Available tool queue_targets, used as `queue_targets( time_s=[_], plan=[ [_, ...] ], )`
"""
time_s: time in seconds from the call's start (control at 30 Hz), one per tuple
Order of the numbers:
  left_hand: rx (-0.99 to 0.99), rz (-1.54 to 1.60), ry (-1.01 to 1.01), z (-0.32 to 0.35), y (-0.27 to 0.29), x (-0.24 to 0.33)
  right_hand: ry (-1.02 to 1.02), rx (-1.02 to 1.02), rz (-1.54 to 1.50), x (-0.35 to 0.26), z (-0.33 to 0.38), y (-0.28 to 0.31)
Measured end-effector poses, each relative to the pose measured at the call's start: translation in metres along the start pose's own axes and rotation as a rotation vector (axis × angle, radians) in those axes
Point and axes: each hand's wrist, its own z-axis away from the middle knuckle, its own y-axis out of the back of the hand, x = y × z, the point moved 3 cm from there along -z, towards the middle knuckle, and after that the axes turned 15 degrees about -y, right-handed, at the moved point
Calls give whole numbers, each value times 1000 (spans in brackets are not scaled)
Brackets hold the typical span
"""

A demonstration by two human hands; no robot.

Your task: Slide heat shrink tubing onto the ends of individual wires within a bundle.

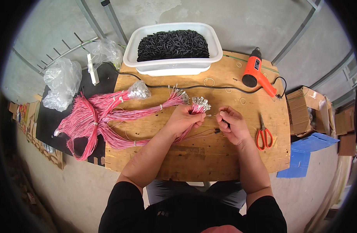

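My left hand (185, 118) is closed around a bundle of thin red and white wires (183, 136), with silvery terminals (201, 103) fanning out above the fist. To the right, my right hand (233, 123) has its thumb and fingers drawn together. A short black sleeve (225, 123) shows partly between those fingers; most of it is hidden. Just left of this hand, one or two wires stray from the bundle, and a black sleeve (217, 131) sits at their end. More tied bundles of red and white wire (87, 116) stretch across the left side.
Behind my hands stands a white tub (172, 62) full of short black sleeves (172, 44). An orange heat gun (255, 72) lies at the back right, its black cord (186, 86) crossing the wooden table (209, 165). Orange-handled scissors (264, 136) lie beside my right hand.
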Motion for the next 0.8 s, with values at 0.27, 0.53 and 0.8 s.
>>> queue_targets(
  time_s=[0.27, 0.53, 0.8],
  plan=[
    [34, 31, -3, 1, 1, 1, 59, 45, 90, 5, -4, -2],
    [24, 59, -15, 1, 2, 1, 125, 60, 148, 8, -7, -3],
    [17, 63, -17, 1, 0, 2, 204, 118, 236, 11, -6, -8]
  ],
)
